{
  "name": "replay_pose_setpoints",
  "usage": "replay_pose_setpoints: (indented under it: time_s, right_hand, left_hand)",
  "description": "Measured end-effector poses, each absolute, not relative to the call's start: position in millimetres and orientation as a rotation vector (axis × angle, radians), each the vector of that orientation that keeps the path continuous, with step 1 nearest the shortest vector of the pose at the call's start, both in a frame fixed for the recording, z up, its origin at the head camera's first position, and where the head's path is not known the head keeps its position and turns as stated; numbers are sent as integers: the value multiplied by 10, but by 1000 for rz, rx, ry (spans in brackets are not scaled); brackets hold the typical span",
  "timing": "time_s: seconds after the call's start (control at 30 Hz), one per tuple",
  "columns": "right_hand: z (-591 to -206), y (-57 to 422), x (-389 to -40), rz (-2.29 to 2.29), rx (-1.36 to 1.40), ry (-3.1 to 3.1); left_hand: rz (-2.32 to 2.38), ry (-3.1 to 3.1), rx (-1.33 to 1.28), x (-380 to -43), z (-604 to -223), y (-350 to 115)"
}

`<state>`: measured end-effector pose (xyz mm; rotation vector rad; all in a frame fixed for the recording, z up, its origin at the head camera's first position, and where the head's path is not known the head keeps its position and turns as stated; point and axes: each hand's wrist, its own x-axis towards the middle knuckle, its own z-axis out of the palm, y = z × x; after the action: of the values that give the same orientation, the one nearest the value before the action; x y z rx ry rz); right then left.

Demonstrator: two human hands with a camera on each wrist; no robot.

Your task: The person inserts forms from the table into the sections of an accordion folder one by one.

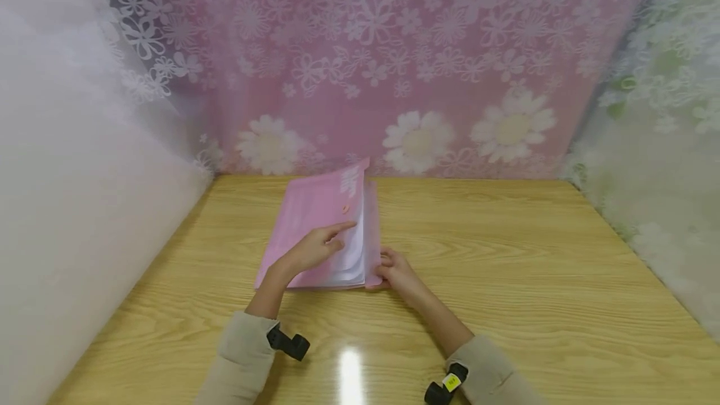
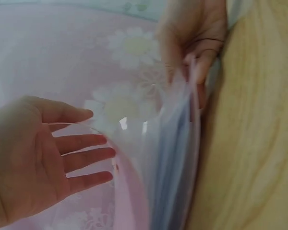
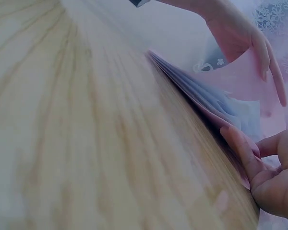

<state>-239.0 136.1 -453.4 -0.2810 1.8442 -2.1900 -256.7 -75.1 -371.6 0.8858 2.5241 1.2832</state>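
Note:
A pink translucent document folder (image 1: 317,205) lies on the wooden table, its right-hand side parted. White papers (image 1: 353,255) show inside it. Over the front cover is my left hand (image 1: 315,249), fingers extended at the cover's free edge. The left wrist view shows the fingers of this left hand (image 2: 48,153) spread beside the curved plastic edge; whether they bear on it I cannot tell. At the folder's lower right corner, my right hand (image 1: 398,275) pinches the flap (image 1: 372,236). Its thumb and fingers (image 3: 240,151) close on the pink edge in the right wrist view.
The wooden table (image 1: 506,255) extends to both sides of the folder. A pink flowered curtain (image 1: 349,80) hangs behind it. A pale wall (image 1: 101,142) stands at the left, a flowered panel (image 1: 664,161) at the right. Both wrists carry black cameras (image 1: 289,342).

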Motion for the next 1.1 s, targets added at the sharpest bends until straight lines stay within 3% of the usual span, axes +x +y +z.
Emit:
replay_pose_setpoints:
  time_s: [0.23, 0.57, 1.1]
  right_hand:
    - [-4528, 1354, -2372, -2185, -285, 1847]
    - [-4509, 1377, -2377, -2080, -272, 1967]
    - [-4484, 1354, -2345, -2115, -278, 1877]
  left_hand:
    - [1284, 2474, 937, -2546, -3942, -559]
    - [689, 2685, 1066, -2505, -4241, -358]
    - [561, 2859, 1113, -2652, -4524, -577]
